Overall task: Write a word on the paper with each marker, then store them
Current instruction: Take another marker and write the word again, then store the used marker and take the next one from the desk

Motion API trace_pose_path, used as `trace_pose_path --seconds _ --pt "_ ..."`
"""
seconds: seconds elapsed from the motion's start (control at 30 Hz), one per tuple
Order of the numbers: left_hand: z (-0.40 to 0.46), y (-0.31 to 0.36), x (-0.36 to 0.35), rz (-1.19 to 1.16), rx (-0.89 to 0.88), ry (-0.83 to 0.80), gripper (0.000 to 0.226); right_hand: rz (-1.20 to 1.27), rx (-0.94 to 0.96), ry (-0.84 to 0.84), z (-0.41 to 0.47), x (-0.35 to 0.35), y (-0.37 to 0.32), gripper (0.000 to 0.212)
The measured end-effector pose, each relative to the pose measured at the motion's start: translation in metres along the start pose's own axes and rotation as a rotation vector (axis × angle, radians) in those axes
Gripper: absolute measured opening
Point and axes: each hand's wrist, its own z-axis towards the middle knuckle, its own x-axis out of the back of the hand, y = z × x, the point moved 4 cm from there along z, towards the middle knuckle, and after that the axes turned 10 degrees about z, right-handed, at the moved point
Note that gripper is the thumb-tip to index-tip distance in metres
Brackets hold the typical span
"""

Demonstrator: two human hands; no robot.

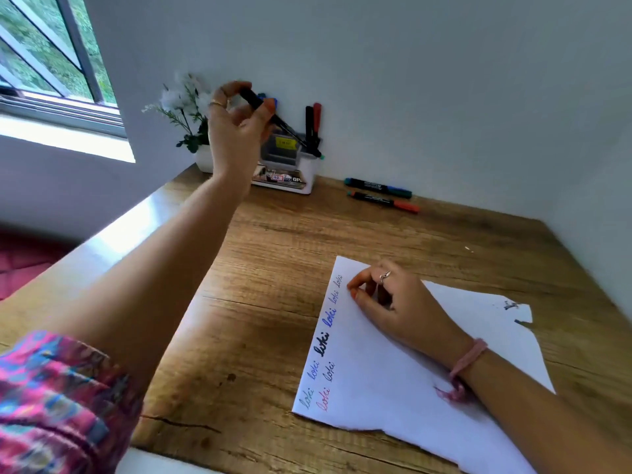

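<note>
My left hand [236, 131] is raised at the back of the desk and pinches a thin black marker [284, 126], which slants down with its tip at the rim of the white organizer [301, 172]. A black and a red marker [313, 126] stand upright in that organizer. My right hand [393, 302] rests on the white paper [410, 371], fingers curled, nothing visible in them. The word "loki" is written several times along the paper's left edge in different colours. A blue-capped marker [378, 187] and a red-capped marker [383, 201] lie on the desk right of the organizer.
The wooden desk [260, 285] stands in a corner, with walls behind and to the right. A small white pot of white flowers [191, 121] sits left of the organizer. A window [51, 56] is at upper left. The paper's near edge is torn.
</note>
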Motion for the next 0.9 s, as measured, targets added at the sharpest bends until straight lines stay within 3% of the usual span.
trace_pose_path --seconds 0.1,0.3,0.67,0.9 --pt "0.034 0.008 -0.016 0.237 -0.098 0.082 0.029 0.017 -0.021 -0.01 0.001 0.0 0.002 0.01" --pt "0.075 -0.015 -0.043 0.512 -0.117 0.0 0.034 0.038 -0.024 -0.011 0.001 -0.002 0.004 0.01" --pt "0.088 -0.051 -0.068 0.753 -0.103 -0.139 0.044 0.025 -0.014 -0.002 0.001 -0.001 0.005 0.011" --pt "0.089 -0.068 -0.077 0.922 -0.073 -0.241 0.062 0.011 -0.018 0.008 0.001 -0.001 0.005 0.011"
